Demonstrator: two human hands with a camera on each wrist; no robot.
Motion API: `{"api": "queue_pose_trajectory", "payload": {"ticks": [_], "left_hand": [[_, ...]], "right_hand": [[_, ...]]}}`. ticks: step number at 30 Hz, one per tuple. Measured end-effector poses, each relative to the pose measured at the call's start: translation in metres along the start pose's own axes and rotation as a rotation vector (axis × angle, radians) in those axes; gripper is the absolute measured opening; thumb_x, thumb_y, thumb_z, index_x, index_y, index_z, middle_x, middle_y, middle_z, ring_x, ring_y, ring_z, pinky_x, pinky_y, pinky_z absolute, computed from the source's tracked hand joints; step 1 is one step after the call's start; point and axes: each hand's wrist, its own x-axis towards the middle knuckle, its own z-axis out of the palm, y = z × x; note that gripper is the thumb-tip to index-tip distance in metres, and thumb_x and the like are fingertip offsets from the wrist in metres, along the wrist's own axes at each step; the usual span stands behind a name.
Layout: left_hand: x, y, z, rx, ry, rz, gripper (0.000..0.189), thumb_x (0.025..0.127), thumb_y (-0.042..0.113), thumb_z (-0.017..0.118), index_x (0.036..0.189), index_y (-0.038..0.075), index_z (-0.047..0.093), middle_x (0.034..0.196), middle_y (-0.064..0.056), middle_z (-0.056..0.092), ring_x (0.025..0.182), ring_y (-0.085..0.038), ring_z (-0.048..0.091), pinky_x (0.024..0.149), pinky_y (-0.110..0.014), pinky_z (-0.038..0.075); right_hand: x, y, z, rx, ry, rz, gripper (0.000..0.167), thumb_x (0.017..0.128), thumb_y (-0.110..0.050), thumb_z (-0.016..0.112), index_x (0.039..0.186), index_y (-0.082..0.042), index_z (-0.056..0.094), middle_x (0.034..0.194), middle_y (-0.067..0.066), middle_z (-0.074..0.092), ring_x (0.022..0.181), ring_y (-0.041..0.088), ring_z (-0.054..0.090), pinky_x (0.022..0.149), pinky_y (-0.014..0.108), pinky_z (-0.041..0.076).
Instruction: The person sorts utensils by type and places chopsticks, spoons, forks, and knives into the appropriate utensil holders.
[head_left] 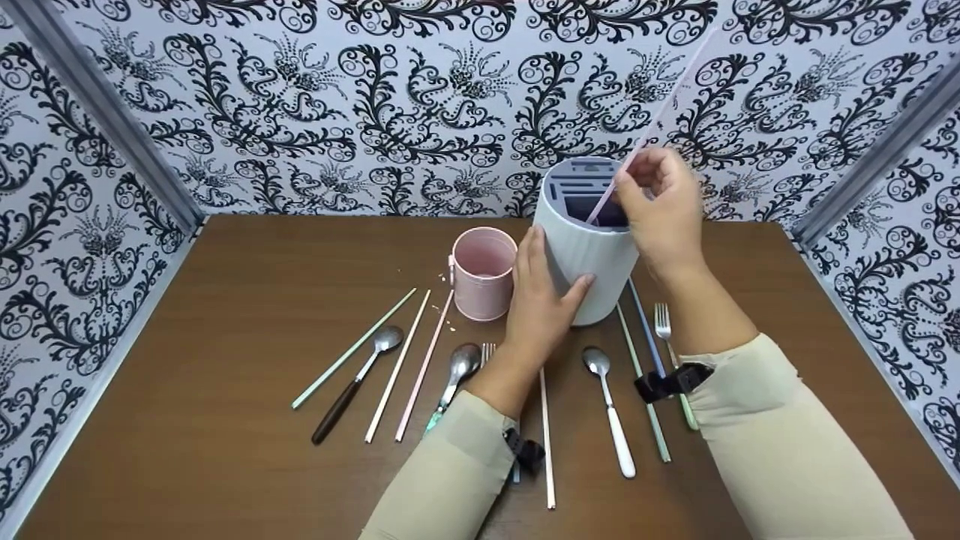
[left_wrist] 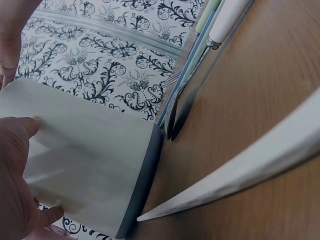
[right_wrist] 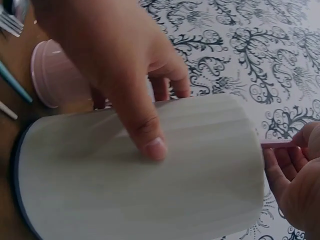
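A white utensil holder (head_left: 589,259) with a dark slotted top stands toward the back of the table. My left hand (head_left: 544,300) grips its side, the thumb across the front and the fingers around the left. In the right wrist view the left thumb (right_wrist: 152,145) lies flat along the wall of the holder. Above the rim my right hand (head_left: 667,206) pinches a pale pink chopstick (head_left: 667,112) between thumb and fingers. The chopstick slants up to the right, its lower end inside the holder's large front opening. A pink cup (head_left: 484,277) stands just left of the holder.
Left on the wooden table (head_left: 187,360) lie a green chopstick (head_left: 352,349), a black-handled spoon (head_left: 352,386) and several chopsticks. Near the right forearm are a white-handled spoon (head_left: 611,412), a fork (head_left: 663,322) and a blue chopstick (head_left: 645,322). Patterned walls (head_left: 300,97) enclose the table.
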Motion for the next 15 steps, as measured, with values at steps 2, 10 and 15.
{"api": "queue_pose_trajectory", "payload": {"ticks": [2, 10, 15], "left_hand": [[0.000, 0.000, 0.000, 0.001, -0.001, -0.003, 0.094, 0.091, 0.034, 0.081, 0.160, -0.001, 0.028, 0.162, -0.022, 0.036, 0.153, -0.035, 0.035, 0.127, -0.042, 0.033], [-0.001, 0.001, 0.001, 0.003, -0.004, -0.012, 0.094, 0.091, 0.035, 0.081, 0.161, 0.000, 0.028, 0.162, -0.021, 0.036, 0.153, -0.034, 0.035, 0.128, -0.041, 0.032], [0.000, -0.001, 0.000, 0.012, -0.003, -0.004, 0.094, 0.091, 0.035, 0.081, 0.160, -0.001, 0.028, 0.162, -0.022, 0.037, 0.153, -0.035, 0.035, 0.127, -0.041, 0.032]], "right_hand": [[-0.001, 0.004, 0.001, -0.101, -0.021, -0.014, 0.014, 0.097, -0.001, 0.065, 0.110, 0.000, 0.063, 0.101, 0.001, 0.064, 0.094, 0.015, 0.063, 0.084, 0.022, 0.058], [-0.003, 0.013, 0.005, -0.391, -0.078, -0.080, 0.020, 0.097, -0.005, 0.065, 0.115, 0.003, 0.066, 0.109, 0.010, 0.068, 0.100, 0.015, 0.064, 0.090, 0.022, 0.055], [-0.002, 0.014, 0.007, -0.469, -0.121, -0.076, 0.020, 0.097, -0.005, 0.065, 0.115, 0.002, 0.067, 0.109, 0.014, 0.072, 0.100, 0.019, 0.067, 0.090, 0.023, 0.056]]}}
